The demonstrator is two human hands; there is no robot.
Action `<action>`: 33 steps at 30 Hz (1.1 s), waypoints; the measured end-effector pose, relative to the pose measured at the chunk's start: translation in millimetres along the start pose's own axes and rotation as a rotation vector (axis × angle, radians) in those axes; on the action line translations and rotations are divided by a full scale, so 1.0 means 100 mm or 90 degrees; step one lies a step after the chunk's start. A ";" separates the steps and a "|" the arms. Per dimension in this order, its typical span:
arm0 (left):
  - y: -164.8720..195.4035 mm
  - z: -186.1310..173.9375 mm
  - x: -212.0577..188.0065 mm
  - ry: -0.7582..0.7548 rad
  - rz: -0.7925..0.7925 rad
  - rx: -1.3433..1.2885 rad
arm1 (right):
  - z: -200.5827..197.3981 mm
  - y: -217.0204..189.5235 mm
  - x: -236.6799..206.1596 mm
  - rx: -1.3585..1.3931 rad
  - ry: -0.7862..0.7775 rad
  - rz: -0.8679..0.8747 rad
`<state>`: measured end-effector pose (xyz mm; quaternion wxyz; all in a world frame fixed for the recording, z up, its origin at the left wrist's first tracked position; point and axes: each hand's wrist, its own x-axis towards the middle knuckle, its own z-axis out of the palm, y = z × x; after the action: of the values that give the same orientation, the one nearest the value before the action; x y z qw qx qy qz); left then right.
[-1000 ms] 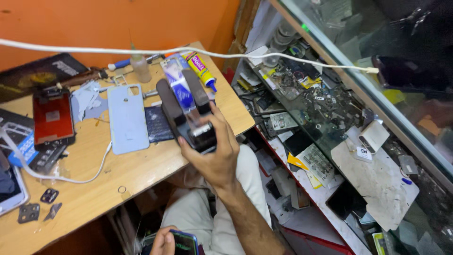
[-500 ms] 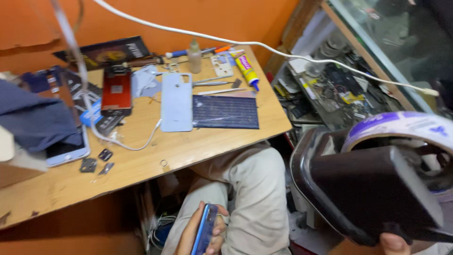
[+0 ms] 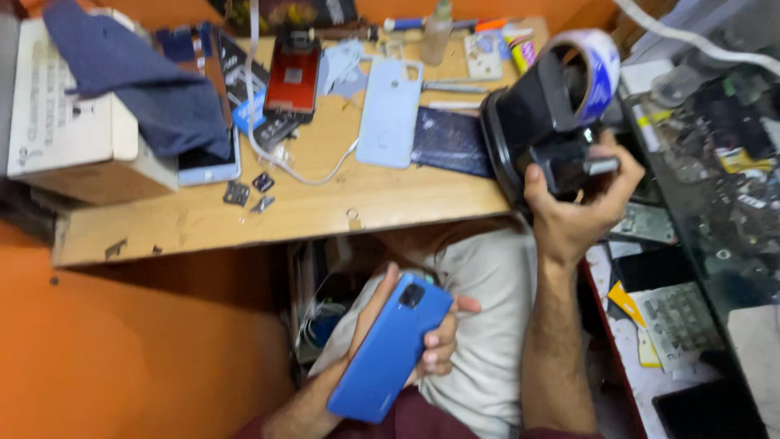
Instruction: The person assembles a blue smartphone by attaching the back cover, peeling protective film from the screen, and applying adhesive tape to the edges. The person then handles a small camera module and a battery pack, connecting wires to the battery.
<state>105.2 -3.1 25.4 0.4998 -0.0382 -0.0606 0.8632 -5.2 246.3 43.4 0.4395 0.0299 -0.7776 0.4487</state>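
Left hand (image 3: pixel 422 325): fingers wrapped around a blue smartphone (image 3: pixel 390 349), back up, below the workbench (image 3: pixel 325 215) front edge. Right hand (image 3: pixel 573 207): clenched on a black tape dispenser (image 3: pixel 544 122), raised off the workbench's right corner.

Single head cam, worn high, tilted steeply down over the lap. Faces the wooden counter (image 3: pixel 325 207) across the upper frame, glass case along right edge. Close range, both hands in reach. No second view.
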 end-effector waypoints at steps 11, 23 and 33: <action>0.32 0.01 0.31 -0.007 0.069 0.142 | 0.04 -0.41 -0.53 0.129 0.014 0.140; -0.09 -0.04 0.65 0.141 0.419 0.494 | -0.33 -1.07 -1.56 0.394 -0.323 0.541; 0.30 0.48 -0.09 0.242 0.606 1.093 | -0.37 -0.98 -1.26 0.385 -0.408 0.367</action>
<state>77.8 -28.7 68.3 -0.0380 0.1780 0.6861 0.7044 139.7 171.1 27.6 0.0099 0.0765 -0.6854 0.7241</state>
